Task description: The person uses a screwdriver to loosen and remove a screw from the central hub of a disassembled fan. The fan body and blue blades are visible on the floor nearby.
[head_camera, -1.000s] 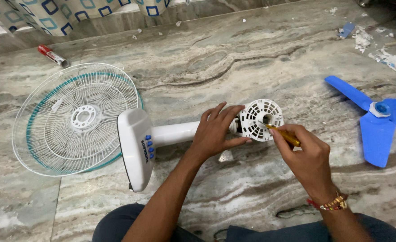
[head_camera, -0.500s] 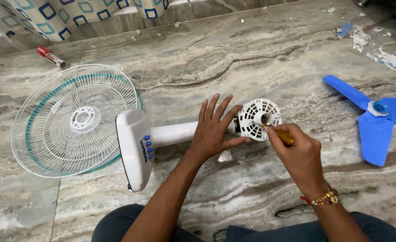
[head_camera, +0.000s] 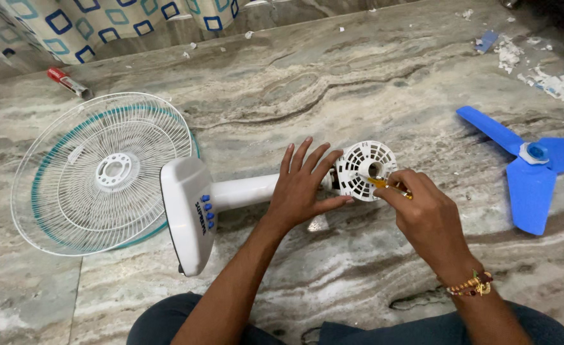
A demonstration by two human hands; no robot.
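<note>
A white table fan body lies on its side on the marble floor, its base (head_camera: 186,214) at the left and its round slotted motor housing (head_camera: 366,167) at the right. My left hand (head_camera: 302,185) presses flat on the neck next to the housing, fingers spread. My right hand (head_camera: 422,214) grips a yellow-handled screwdriver (head_camera: 387,185), whose tip points into the housing's face near its centre hole.
A white and teal fan grille (head_camera: 100,172) lies flat at the left. The blue three-blade propeller (head_camera: 531,163) rests at the right. A small red and white tube (head_camera: 68,82) lies far left, patterned cloth (head_camera: 103,22) behind it. Paper scraps (head_camera: 550,80) litter the far right.
My left hand has opened from a grasp on the neck to a flat press with fingers spread. My right hand with the screwdriver stays at the housing.
</note>
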